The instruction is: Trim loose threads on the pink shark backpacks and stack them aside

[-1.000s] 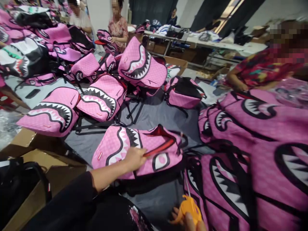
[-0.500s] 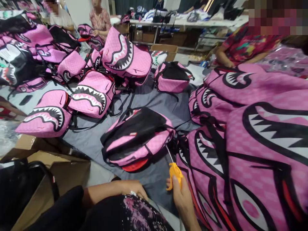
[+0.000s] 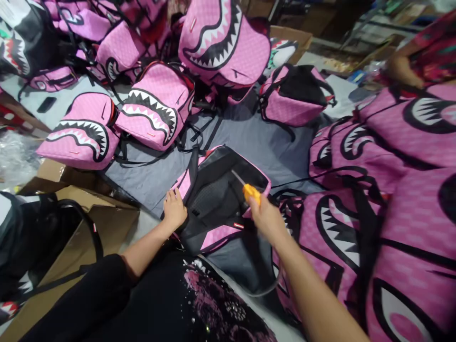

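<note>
A pink-and-black backpack (image 3: 221, 190) lies on the grey cloth before me, its black padded back and straps facing up. My left hand (image 3: 175, 209) is at its left side, fingers closed over the edge by a pink-and-black shoulder strap. In my right hand (image 3: 265, 213) is a yellow air blow gun (image 3: 251, 193) with a thin metal nozzle. The nozzle points up and left over the black back panel; I cannot tell whether it touches. A pale hose curves below my right forearm.
Pink shark-mouth backpacks (image 3: 149, 107) lie across the far side of the grey cloth (image 3: 238, 128). Large pink bags (image 3: 416, 247) are piled close on my right. An open cardboard box (image 3: 117, 216) with a black bag stands at left. Another person's arm (image 3: 401, 69) shows at upper right.
My left hand has come up from my lap onto the backpack. The blow gun has moved up and left over it. The backpack now lies with its back panel up; the view has tilted down.
</note>
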Available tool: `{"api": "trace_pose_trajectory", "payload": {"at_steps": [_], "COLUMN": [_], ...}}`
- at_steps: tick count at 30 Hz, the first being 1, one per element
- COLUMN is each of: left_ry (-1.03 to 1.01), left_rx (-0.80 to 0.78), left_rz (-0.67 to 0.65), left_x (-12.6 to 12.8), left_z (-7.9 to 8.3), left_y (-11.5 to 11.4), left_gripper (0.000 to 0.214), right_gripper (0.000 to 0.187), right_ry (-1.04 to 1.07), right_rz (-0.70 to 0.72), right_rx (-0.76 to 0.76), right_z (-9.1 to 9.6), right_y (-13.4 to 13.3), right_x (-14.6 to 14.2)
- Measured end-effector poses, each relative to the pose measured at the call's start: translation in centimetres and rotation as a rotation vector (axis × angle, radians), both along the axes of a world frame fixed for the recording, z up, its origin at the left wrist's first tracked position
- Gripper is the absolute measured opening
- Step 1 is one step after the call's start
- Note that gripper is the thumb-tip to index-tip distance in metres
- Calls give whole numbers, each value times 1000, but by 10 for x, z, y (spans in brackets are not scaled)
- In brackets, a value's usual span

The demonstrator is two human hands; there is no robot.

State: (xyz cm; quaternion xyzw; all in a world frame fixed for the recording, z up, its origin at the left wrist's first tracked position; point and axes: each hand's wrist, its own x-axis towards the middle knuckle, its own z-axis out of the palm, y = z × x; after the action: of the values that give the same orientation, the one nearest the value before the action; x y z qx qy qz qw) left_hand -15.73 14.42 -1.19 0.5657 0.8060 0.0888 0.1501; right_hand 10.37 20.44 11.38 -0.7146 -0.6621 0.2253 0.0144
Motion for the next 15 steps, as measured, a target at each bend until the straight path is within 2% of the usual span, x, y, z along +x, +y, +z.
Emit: {"api": "trace_pose_trajectory", "payload": {"at_steps": [2, 3, 5, 7, 8, 9, 11, 13, 15], "left_ry": [-224, -407, -864, -1283, -1419, -1490, -1455, -1272, -1093], "left_rx": [93, 132, 136, -23, -148, -278, -474, -490, -398], "left_rz": [-2, 0, 32, 141, 217, 290, 352, 296, 230], "left_x": [-3, -7, -19, -31, -36, -40, -42, -37, -25], "left_z": [3, 3, 0, -7, -10, -14, -18, -19, -18], "left_y": [-6, -7, -5, 6, 13, 22, 37, 46, 43], "left_gripper": [61, 56, 49, 48, 51, 54, 59, 57, 51], "right_gripper": [54, 51, 41, 35, 37, 40, 43, 43, 41], "right_ry": [-142, -144, 5, 242, 306, 291, 95, -45, -2], "right_rz": [-7, 21, 196, 424, 457, 421, 229, 167, 270], "right_rx": [38, 9, -174, -413, -460, -443, -213, -92, -143], "right_z": [-6, -9, -15, -18, -18, -18, -16, -15, -14], "right_y": [35, 42, 35, 16, 9, 6, 8, 14, 16], "right_x": [-17, -24, -33, -34, -33, -31, -30, -31, -29]}}
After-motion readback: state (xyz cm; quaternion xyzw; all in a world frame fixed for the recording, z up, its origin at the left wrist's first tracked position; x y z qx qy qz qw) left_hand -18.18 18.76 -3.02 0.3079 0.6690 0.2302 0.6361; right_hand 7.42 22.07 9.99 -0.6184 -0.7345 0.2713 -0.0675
